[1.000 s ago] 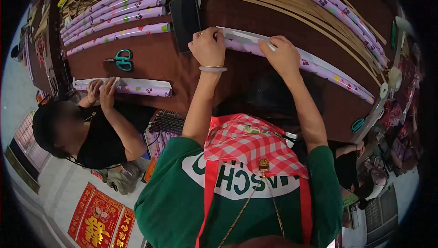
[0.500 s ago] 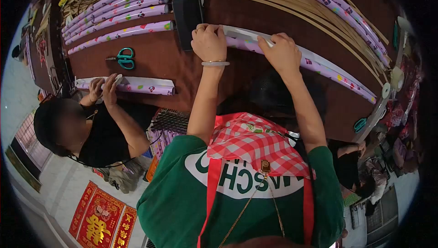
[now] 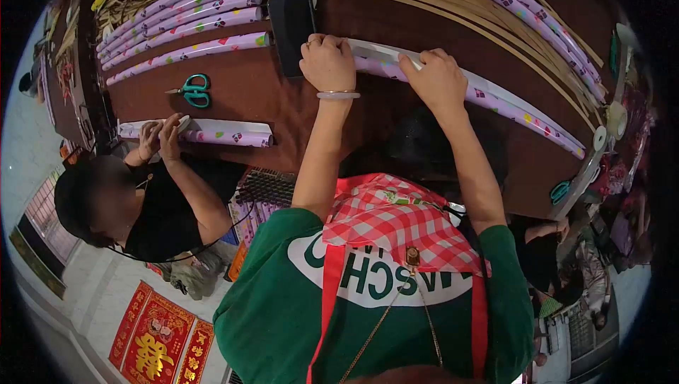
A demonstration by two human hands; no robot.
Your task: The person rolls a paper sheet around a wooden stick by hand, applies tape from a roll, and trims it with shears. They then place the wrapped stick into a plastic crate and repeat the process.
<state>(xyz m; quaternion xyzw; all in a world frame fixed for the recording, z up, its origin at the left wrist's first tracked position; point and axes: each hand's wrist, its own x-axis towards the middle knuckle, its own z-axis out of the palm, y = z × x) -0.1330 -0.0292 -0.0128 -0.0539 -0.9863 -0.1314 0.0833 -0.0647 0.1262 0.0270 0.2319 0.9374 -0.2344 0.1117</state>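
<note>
A long purple patterned roll (image 3: 520, 112) with a loose white paper edge lies slantwise on the brown table. My left hand (image 3: 327, 64) is closed on its left end, right beside a black phone (image 3: 291, 30). Farther right along the same roll, my right hand (image 3: 435, 81) grips the paper edge, thumb and fingers pinched, with a small whitish thing at the thumb that I cannot make out. The part of the roll between my hands shows its white edge on top.
Several finished purple rolls (image 3: 187, 55) and brown strips (image 3: 453, 13) lie across the back. Green-handled scissors (image 3: 194, 91) rest at the left. A co-worker's hands (image 3: 161, 138) hold another roll (image 3: 230, 134). Tape rolls (image 3: 617, 119) stand at the right edge.
My left hand has shifted very slightly up and to the right. My right hand stays almost where it was, still on the roll.
</note>
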